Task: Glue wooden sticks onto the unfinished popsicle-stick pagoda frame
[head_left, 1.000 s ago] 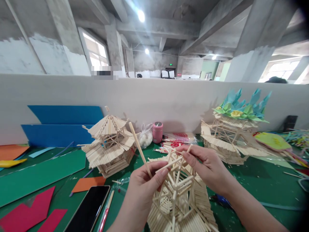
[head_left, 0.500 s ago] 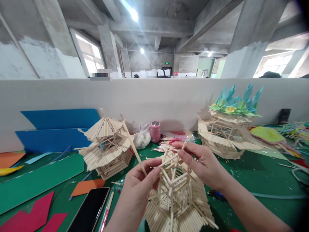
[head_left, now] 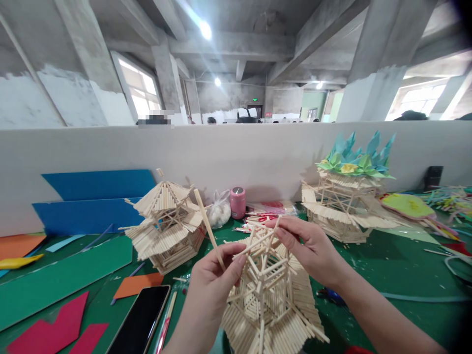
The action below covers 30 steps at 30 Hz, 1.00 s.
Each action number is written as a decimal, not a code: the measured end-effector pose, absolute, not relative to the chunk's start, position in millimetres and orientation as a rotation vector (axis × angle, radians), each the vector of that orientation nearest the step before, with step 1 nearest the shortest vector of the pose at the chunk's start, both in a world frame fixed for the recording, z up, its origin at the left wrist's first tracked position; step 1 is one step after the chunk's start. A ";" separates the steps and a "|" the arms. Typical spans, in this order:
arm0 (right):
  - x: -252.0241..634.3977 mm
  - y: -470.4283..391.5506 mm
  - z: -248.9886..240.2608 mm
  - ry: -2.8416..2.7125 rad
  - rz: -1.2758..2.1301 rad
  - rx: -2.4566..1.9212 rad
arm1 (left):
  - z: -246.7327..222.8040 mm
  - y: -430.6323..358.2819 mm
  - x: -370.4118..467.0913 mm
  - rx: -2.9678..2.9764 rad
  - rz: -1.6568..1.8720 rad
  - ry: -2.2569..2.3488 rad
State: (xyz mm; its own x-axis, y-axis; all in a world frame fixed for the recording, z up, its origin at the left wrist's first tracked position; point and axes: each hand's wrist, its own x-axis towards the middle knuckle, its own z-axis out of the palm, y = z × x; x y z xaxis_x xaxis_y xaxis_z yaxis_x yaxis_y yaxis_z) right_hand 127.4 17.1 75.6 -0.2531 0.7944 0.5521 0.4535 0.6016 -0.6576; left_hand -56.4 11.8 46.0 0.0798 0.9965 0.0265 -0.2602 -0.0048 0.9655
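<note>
A half-built pavilion model of pale wooden sticks [head_left: 262,295] stands in front of me, its upper frame open and its lower roof covered with rows of sticks. My left hand [head_left: 217,280] pinches one end of a short stick [head_left: 254,245] lying across the top of the frame. A longer flat stick [head_left: 207,221] slants up from between the same hand's fingers. At the far end of the short stick, my right hand [head_left: 306,246] has thumb and fingertips closed on it, beside an upright of the frame.
Finished-looking stick pavilions stand at left [head_left: 165,226] and right [head_left: 342,206], the right one topped with folded paper. Behind are a pink flask [head_left: 238,202], a bag of white stuff [head_left: 220,211] and packaged sticks [head_left: 269,209]. A phone [head_left: 140,319] and coloured card lie left.
The view has shifted slightly. My right fingers have drawn closer around the short stick's far end, while my left hand keeps its hold.
</note>
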 end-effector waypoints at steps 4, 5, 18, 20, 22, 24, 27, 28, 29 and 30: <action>127.5 16.9 74.8 -1.889 0.486 -0.997 | 45.4 10.9 -55.8 1.119 1.299 0.957; 127.6 16.8 74.6 -1.889 0.489 -0.996 | 44.9 10.9 -56.1 1.122 1.297 0.957; 127.4 16.9 74.0 -1.891 0.471 -1.016 | 43.8 11.4 -57.1 1.126 1.274 0.970; 127.2 16.1 74.3 -1.888 0.465 -1.020 | 45.7 9.0 -56.7 1.126 1.277 0.975; 127.0 15.6 74.0 -1.882 0.456 -1.017 | 48.5 4.3 -57.7 1.132 1.310 1.015; 127.2 15.8 72.4 -1.867 0.435 -1.019 | 50.9 -2.1 -61.5 1.162 1.370 1.073; 129.0 17.4 67.8 -1.807 0.407 -1.033 | 52.2 -12.4 -72.6 1.288 1.423 1.182; 130.1 18.0 66.1 -1.780 0.397 -1.032 | 52.6 -15.5 -77.0 1.355 1.414 1.226; 131.3 18.2 64.6 -1.755 0.387 -1.030 | 53.3 -18.6 -81.2 1.436 1.391 1.274; 132.5 17.8 63.5 -1.725 0.374 -1.030 | 54.6 -21.5 -84.9 1.520 1.363 1.313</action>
